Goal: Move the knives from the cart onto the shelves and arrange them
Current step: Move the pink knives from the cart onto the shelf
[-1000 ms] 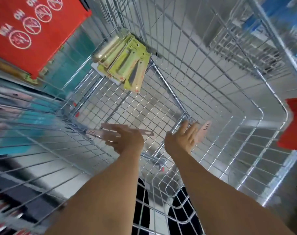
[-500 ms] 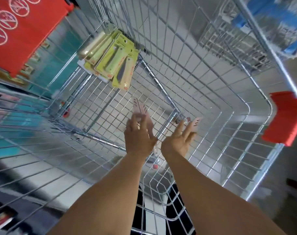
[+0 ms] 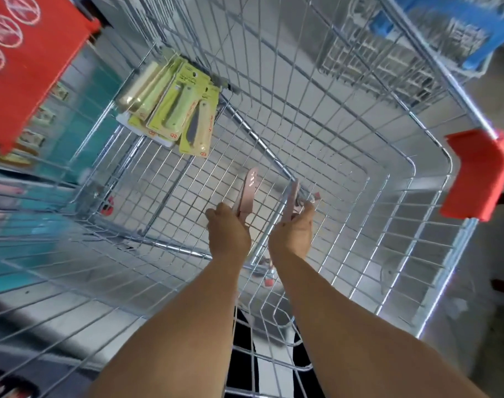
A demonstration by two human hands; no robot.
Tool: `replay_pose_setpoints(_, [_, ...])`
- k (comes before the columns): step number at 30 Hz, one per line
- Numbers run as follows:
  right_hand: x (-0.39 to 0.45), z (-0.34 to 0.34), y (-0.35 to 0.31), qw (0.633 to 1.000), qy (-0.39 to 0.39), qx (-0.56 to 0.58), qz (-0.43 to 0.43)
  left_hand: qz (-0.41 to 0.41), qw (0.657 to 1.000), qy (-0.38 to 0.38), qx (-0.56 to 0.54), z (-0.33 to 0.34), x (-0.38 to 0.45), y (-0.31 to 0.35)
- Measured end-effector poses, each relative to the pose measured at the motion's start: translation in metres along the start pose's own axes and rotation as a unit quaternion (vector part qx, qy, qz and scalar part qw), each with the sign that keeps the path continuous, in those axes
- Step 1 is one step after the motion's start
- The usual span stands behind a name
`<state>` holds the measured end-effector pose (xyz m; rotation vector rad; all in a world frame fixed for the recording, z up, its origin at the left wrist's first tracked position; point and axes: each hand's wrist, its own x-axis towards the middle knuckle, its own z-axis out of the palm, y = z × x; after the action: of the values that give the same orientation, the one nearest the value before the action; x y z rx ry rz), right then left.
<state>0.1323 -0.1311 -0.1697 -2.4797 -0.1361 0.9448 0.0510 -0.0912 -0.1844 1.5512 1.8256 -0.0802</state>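
Low in the middle of the frame, inside the wire cart (image 3: 345,173), the left hand (image 3: 228,231) is closed round the lower end of a pink knife (image 3: 248,193), and the right hand (image 3: 294,231) grips a second pink knife (image 3: 291,201), seen edge-on. Both look light, thin, stiff and smooth, so a firm hold at the handle end should serve best. A stack of green carded knives (image 3: 173,107) lies in the cart's upper-left corner; these flat cards seem easiest taken by their edges.
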Motion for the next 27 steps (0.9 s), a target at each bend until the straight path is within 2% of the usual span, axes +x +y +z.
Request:
replay_pose_setpoints(6, [-0.007, 0.008, -0.009, 0.988, -0.065, -0.11, -0.088, 0.013, 0.996, -0.061, 0.058, -0.01, 0.001, 0.0])
replay_pose_setpoints(9, [-0.015, 0.003, -0.021, 0.986, -0.069, -0.109, -0.102, -0.012, 0.996, -0.077, 0.044, -0.027, -0.006, 0.005])
replay_pose_setpoints(12, [-0.029, -0.01, -0.039, 0.981, -0.076, -0.073, -0.161, -0.03, 0.998, -0.06, -0.007, -0.056, -0.019, 0.022])
replay_pose_setpoints(15, [-0.044, -0.033, -0.069, 0.966, -0.106, -0.094, -0.218, -0.02, 0.997, -0.008, -0.077, -0.09, -0.037, 0.039])
replay_pose_setpoints(19, [-0.072, -0.065, -0.113, 0.931, -0.155, -0.153, -0.294, 0.021, 0.983, 0.099, -0.152, -0.133, -0.067, 0.054])
replay_pose_setpoints(22, [-0.096, -0.092, -0.139, 0.884, -0.17, -0.204, -0.384, 0.02, 0.966, 0.181, -0.182, -0.162, -0.094, 0.063])
replay_pose_setpoints(24, [-0.117, -0.108, -0.154, 0.865, -0.191, -0.167, -0.433, 0.012, 0.952, 0.234, -0.198, -0.183, -0.114, 0.068])
replay_pose_setpoints(27, [-0.155, -0.132, -0.173, 0.847, -0.272, -0.06, -0.453, -0.004, 0.919, 0.313, -0.242, -0.217, -0.155, 0.075])
